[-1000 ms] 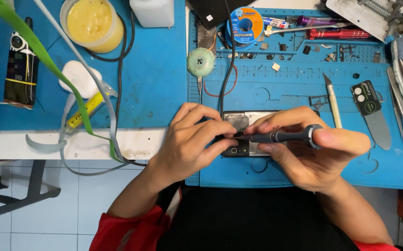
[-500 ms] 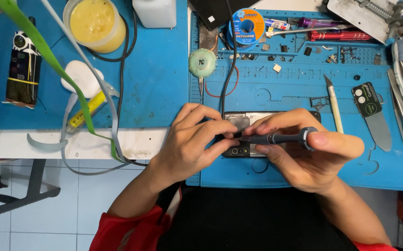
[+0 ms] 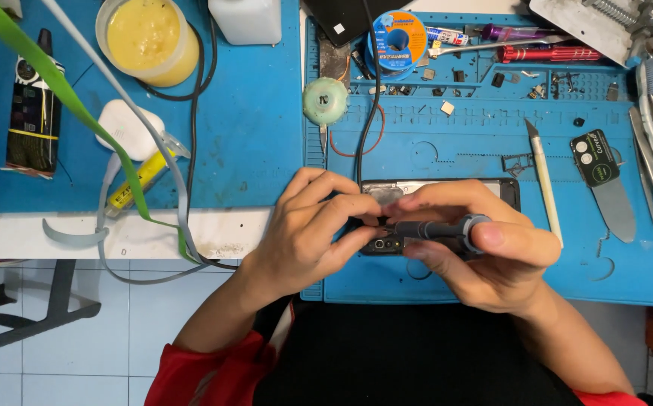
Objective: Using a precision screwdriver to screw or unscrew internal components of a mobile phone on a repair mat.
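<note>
An opened phone [image 3: 447,188] with a black frame lies on the blue repair mat [image 3: 492,278], mostly covered by both hands. My left hand [image 3: 308,229] pinches the phone's left lower corner with fingers curled over it. My right hand [image 3: 492,252] is closed around a dark grey screwdriver [image 3: 435,228] held level, its tip pointing left at the phone's lower part by my left fingertips. The screw or part under the tip is hidden.
Tweezers, a metal spatula [image 3: 612,203], a white craft knife [image 3: 545,180], a red screwdriver [image 3: 548,54] and a solder spool [image 3: 394,39] lie along the mat's back and right. A yellow paste jar [image 3: 146,31], black cable [image 3: 368,98], and glue tube [image 3: 33,113] sit at left.
Both hands stay on the phone; the screwdriver has shifted very slightly, otherwise nothing has visibly moved.
</note>
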